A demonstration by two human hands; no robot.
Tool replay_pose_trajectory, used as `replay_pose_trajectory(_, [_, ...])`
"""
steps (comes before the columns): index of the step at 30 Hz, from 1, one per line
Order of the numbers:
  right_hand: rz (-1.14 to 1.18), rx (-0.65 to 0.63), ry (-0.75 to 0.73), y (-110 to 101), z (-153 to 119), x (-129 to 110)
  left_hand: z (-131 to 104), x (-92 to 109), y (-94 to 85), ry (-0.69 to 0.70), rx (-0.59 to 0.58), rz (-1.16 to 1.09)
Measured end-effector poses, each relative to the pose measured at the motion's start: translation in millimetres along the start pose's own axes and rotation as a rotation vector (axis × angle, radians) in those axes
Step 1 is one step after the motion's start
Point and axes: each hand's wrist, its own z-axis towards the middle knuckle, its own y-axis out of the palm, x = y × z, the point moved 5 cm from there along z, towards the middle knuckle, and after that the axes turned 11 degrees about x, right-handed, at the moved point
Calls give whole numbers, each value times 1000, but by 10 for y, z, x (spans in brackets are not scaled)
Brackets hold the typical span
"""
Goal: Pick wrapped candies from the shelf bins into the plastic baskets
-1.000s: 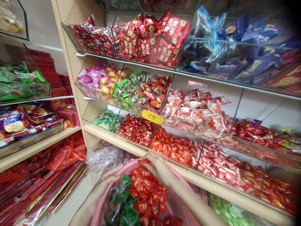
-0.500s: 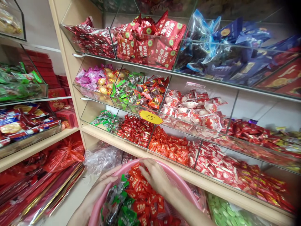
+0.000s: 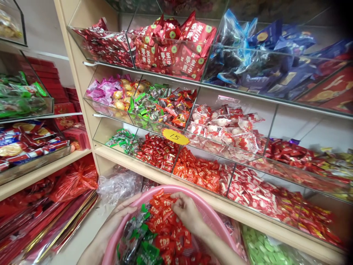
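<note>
A pink plastic basket (image 3: 217, 218) stands close in front of me, below the shelf edge. My left hand (image 3: 124, 210) grips its left rim, the fingers over the edge and partly hidden. Inside, small orange-red wrapped candies (image 3: 165, 241) lie in a heap to the right of dark candies in clear and green wrappers (image 3: 134, 230). Over the heap, my right hand (image 3: 186, 209) has its fingers curled and pinched at a red candy packet near the far rim.
Slanted clear bins of candies (image 3: 195, 169) fill the shelves ahead, with a yellow price tag marked 15 (image 3: 175, 136). A crumpled clear plastic bag (image 3: 120, 187) lies left of the basket. Green candies (image 3: 264, 246) sit below at right; red bags (image 3: 74, 182) are on the left.
My right hand has drawn slightly right and down from the far rim, and its spread fingers have curled into a pinch. The left hand stays on the rim.
</note>
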Motion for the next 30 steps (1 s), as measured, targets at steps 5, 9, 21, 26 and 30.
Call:
replay_pose_trajectory(5, [73, -30, 63, 99, -10, 65, -5, 5, 1, 14, 26, 22])
replay_pose_trajectory(9, [-32, -11, -4, 169, -23, 69, -20, 35, -1, 43, 35, 49])
replay_pose_trajectory(21, [-540, 243, -447, -609, 479, -575, -98, 104, 46, 41, -14, 49])
replay_pose_trajectory(26, [-748, 133, -586, -704, 1003, -442, -96, 112, 43, 53, -3, 79])
replay_pose_trajectory(30, [-814, 57, -543, -618, 1232, -292, -82, 141, 32, 100, 42, 83])
